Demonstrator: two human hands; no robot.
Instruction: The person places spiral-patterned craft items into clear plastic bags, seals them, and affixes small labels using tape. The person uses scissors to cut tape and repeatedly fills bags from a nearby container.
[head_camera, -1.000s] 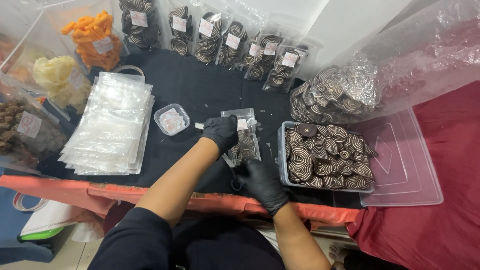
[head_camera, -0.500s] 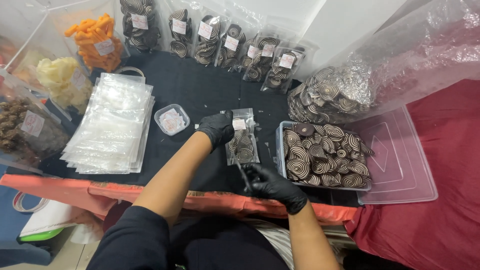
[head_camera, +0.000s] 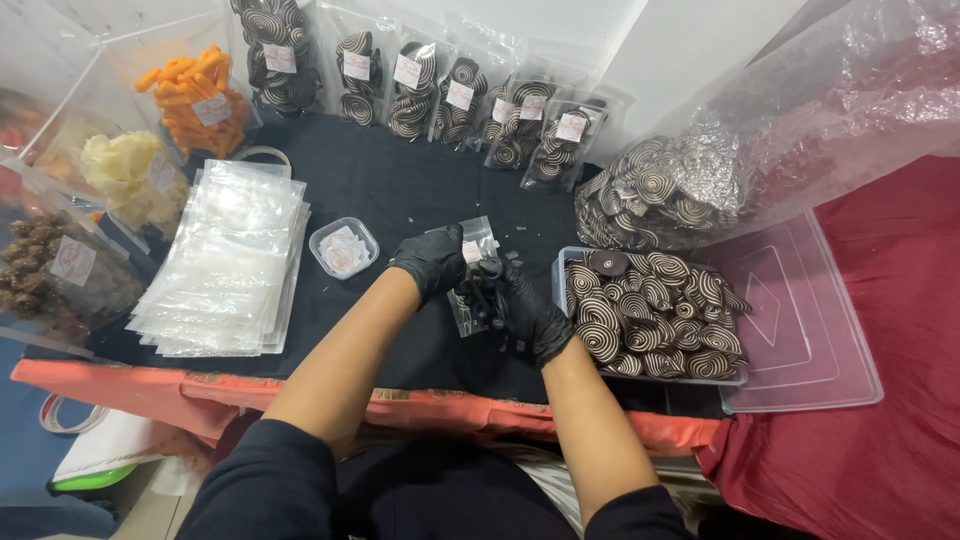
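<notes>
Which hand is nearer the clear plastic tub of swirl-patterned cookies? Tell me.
Right. The right hand works just left of the clear plastic tub, while the left hand sits farther left, beyond the small clear bag.

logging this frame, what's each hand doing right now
Left hand: closed on the top of a small clear bag.
Right hand: closed on the same bag; what else it grips cannot be told.
</notes>
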